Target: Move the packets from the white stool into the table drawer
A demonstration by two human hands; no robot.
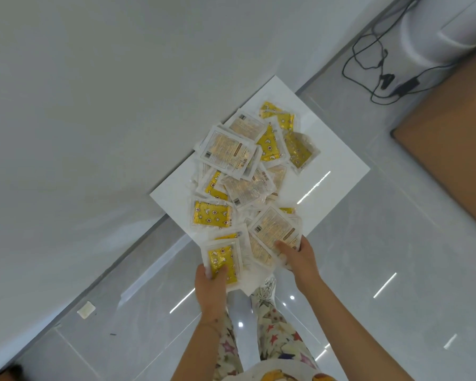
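A white square stool [335, 163] stands against the white wall, seen from above. Several yellow-and-white packets [245, 171] lie heaped across its top. At the near edge my left hand [210, 290] is closed on a small stack of packets topped by a yellow starred packet [223, 264]. My right hand [297, 259] grips another stack topped by a pale packet [272, 229] with its printed back facing up. The table drawer is not in view.
A glossy grey tiled floor [382, 270] surrounds the stool. A brown table or board [451, 144] is at the right. Black cables [374, 64] and a white appliance [437, 31] lie at the far right. A small white scrap [86, 309] lies by the wall.
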